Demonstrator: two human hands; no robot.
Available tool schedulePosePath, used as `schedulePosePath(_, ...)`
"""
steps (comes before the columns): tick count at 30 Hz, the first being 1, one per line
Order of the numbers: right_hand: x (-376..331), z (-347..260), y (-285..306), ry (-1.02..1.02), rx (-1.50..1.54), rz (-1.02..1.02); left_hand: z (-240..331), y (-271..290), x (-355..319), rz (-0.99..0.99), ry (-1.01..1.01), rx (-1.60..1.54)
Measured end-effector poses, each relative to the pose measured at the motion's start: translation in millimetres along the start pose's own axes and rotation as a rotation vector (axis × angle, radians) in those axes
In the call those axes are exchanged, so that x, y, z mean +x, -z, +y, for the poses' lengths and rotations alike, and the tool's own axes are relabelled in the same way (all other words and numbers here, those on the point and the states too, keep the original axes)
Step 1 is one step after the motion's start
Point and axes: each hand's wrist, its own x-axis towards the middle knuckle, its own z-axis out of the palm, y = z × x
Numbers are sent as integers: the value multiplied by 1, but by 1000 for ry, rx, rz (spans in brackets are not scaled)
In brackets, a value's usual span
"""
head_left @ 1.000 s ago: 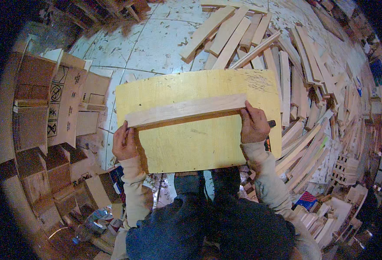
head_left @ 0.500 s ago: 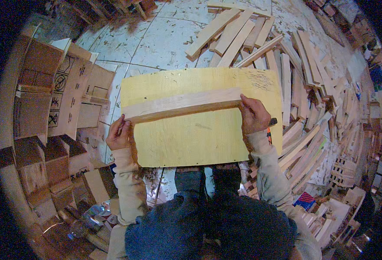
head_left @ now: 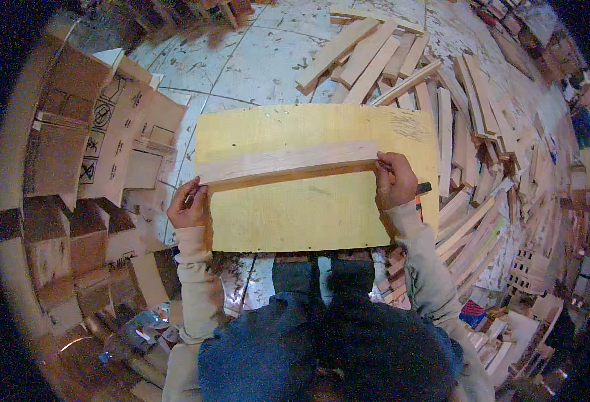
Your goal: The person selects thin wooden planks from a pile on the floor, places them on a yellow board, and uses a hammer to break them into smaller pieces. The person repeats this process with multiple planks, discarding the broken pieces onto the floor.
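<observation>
A long pale wooden board (head_left: 288,161) lies crosswise over a yellow plywood panel (head_left: 295,218), its right end a little farther from me than its left. My left hand (head_left: 189,204) pinches the board's left end between thumb and fingers. At the other end, my right hand (head_left: 395,179) is closed on the board's right corner. Beside my right wrist, a tool with a black and orange handle (head_left: 423,190) rests on the panel and is partly hidden by my sleeve. Pencil-like scribbles mark the panel's far right corner.
Loose wooden boards (head_left: 368,57) lie heaped on the pale tiled floor (head_left: 254,63), far and right of the panel. Open cardboard boxes (head_left: 74,161) stand along the left. A red and blue item (head_left: 472,313) sits among wood pieces at the lower right.
The view has shifted slightly, so the surroundings appear a little to the right. Both hands keep their hold on the board's ends, and the board looks nearly unmoved on the panel.
</observation>
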Motion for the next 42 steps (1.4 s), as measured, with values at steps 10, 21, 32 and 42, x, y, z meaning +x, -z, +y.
schedulePosePath(10, 13, 2, 15, 467, -358, -143, 18, -6, -1, 12, -348, 261)
schedulePosePath(21, 18, 0, 8, 555, -326, -131, 73, 96, -38, 498, -114, 491)
schedulePosePath(32, 17, 1, 13, 516, -335, -189, -53, 201, -95, -628, -54, 1259)
schedulePosePath(42, 16, 4, 13, 475, -266, -149, -3, 196, -92, -518, -32, 1249)
